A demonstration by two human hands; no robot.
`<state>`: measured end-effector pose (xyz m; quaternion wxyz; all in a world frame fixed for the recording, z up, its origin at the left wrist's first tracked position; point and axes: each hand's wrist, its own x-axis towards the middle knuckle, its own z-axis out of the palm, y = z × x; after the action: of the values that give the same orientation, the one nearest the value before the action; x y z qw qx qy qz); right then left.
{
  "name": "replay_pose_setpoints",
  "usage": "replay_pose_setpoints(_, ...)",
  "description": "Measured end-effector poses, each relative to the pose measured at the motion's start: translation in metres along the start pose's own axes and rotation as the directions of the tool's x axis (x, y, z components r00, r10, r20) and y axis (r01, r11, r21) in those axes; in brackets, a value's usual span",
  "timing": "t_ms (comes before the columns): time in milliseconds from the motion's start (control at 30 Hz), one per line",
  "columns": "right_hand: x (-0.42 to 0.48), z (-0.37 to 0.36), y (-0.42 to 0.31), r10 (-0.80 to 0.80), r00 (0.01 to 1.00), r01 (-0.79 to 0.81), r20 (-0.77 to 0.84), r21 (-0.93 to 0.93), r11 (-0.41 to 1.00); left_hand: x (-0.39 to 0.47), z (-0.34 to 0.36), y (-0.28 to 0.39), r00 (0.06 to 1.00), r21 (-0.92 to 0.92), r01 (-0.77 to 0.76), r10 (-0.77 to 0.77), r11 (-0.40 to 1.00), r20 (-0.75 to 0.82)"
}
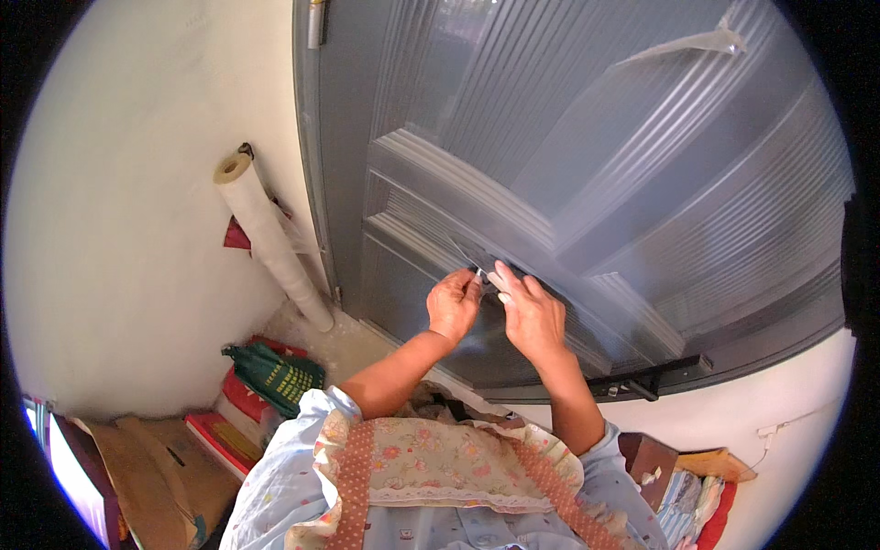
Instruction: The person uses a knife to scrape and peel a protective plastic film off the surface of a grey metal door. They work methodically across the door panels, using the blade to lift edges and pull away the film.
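Before me is a dark grey panelled door (426, 182) with ribbed mouldings. My left hand (455, 306) is at its lower middle, thumb and fingertips pinched on a small, pale, shiny bit that looks like clear plastic film (479, 273). My right hand (535, 315) is close beside it, fingers stretched towards the door surface. Whether the right thumb and fingers also grip the film is hidden. Higher up, a loose flap of clear film (718, 42) stands away from the door.
A tall white roll (271, 237) leans in the corner by the door frame. Left of me are a green bag (275, 375) with writing, red packages (220, 440) and a brown cardboard piece (155, 474). A black door handle (639, 388) is on the right, above a box (646, 460) and folded cloths (687, 502).
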<state>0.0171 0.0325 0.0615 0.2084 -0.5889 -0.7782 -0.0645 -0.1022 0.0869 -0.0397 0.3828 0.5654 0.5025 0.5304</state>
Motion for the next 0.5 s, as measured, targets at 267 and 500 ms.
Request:
replay_pose_setpoints(267, -0.026, -0.018, -0.003, 0.104, 0.995, -0.104, -0.011, -0.05, 0.993, -0.002, 0.002, -0.002, 1.0, 0.017, -0.03, 0.03, 0.999, -0.007)
replay_pose_setpoints(500, -0.005, -0.002, -0.011, 0.041, 0.999, -0.041, -0.004, 0.004, 0.999, -0.001, 0.002, -0.007, 0.994, 0.005, 0.091, -0.091, 0.996, 0.057)
